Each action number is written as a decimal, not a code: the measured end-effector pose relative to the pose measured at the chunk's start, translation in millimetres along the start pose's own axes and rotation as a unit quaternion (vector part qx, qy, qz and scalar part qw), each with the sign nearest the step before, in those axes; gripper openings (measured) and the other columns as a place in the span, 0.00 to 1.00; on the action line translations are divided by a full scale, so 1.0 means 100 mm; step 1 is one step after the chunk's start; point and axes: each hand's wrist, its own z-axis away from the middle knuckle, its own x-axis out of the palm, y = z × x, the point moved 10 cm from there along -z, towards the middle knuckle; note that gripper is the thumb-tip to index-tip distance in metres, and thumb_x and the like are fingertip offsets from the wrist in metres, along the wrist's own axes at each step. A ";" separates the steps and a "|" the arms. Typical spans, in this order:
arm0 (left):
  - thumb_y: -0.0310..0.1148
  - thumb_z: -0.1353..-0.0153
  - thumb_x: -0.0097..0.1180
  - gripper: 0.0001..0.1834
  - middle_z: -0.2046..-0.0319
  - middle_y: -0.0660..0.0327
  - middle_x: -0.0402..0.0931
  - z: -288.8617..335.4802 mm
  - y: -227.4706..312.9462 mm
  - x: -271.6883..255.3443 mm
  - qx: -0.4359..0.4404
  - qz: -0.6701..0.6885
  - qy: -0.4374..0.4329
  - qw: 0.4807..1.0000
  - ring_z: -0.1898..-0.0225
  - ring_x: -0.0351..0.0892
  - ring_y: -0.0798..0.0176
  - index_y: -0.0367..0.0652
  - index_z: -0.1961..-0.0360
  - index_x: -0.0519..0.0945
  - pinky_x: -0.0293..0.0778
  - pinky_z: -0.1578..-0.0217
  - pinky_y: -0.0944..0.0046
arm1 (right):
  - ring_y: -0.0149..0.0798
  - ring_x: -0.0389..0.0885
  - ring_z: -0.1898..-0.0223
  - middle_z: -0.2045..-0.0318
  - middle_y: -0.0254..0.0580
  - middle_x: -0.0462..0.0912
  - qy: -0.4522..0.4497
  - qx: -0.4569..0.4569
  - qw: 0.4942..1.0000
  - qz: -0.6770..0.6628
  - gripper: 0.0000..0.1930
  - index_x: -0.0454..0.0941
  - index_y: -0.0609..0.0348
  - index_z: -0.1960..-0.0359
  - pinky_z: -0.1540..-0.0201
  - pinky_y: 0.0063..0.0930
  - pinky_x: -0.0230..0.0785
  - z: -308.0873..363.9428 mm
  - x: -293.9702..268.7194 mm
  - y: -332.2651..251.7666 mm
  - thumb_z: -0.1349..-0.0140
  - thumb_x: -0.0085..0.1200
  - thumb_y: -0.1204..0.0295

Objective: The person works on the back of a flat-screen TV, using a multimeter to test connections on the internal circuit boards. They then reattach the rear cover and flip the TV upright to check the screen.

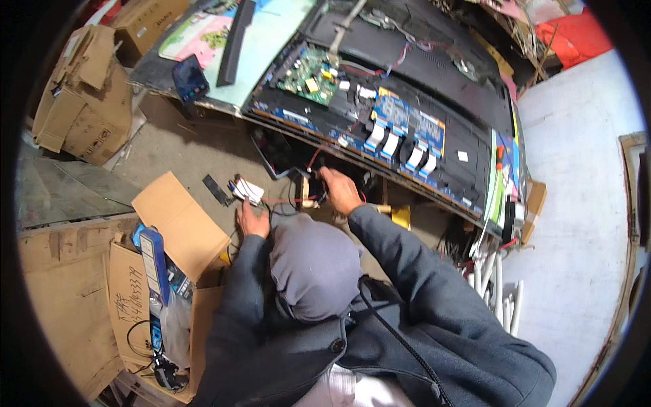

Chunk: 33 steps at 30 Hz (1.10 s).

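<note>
My left hand [253, 221] is closed at the lower end of a small white block-shaped device [249, 191] with red and dark leads. Beside that device lies a thin dark flat piece [216, 189]. My right hand [341, 192] is closed just below the front edge of the opened flat-screen TV panel [434, 68]; its fingers are curled over something dark, too small to make out. A thin red wire [285, 201] runs between the two hands, and black cable [293, 190] loops there. On the panel sit a green circuit board [308, 77] and a blue board [409, 121] with white ribbon cables.
At my left stands an open cardboard box [203, 319] holding a blue power strip [155, 261]. More cartons [85, 112] are at the far left. A phone [190, 78] rests on the table's left corner. White pipes [498, 288] stand at the right, near a white wall panel [573, 176].
</note>
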 end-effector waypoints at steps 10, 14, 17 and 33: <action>0.35 0.43 0.65 0.28 0.43 0.46 0.78 0.14 0.11 0.03 0.108 0.118 -0.096 0.982 0.39 0.76 0.48 0.35 0.42 0.78 0.71 0.39 0.55 | 0.64 0.74 0.41 0.38 0.59 0.72 -0.028 0.020 0.999 -0.011 0.31 0.72 0.53 0.37 0.40 0.51 0.73 0.37 0.19 -0.01 0.46 0.58 0.80; 0.29 0.36 0.62 0.20 0.48 0.50 0.82 0.16 0.57 0.17 0.049 0.264 -0.185 0.945 0.46 0.81 0.59 0.33 0.44 0.79 0.75 0.44 0.61 | 0.63 0.72 0.38 0.36 0.58 0.71 -0.025 0.035 0.999 -0.021 0.29 0.73 0.54 0.38 0.38 0.50 0.71 0.64 -0.01 -0.05 0.44 0.59 0.78; 0.26 0.31 0.60 0.12 0.62 0.59 0.84 0.27 1.21 -0.04 0.013 0.299 -0.205 0.932 0.62 0.81 0.72 0.32 0.49 0.81 0.76 0.62 0.70 | 0.63 0.74 0.41 0.40 0.58 0.73 0.020 0.022 0.999 -0.020 0.23 0.76 0.58 0.45 0.40 0.50 0.72 0.90 -0.19 -0.06 0.45 0.58 0.78; 0.32 0.34 0.67 0.18 0.82 0.71 0.74 1.04 2.68 -0.02 0.018 0.155 -0.586 0.796 0.79 0.68 0.79 0.43 0.80 0.74 0.63 0.80 0.69 | 0.59 0.80 0.49 0.54 0.53 0.81 0.002 0.137 0.988 -0.075 0.16 0.80 0.58 0.51 0.47 0.51 0.76 2.31 -0.56 0.26 0.43 0.57 0.74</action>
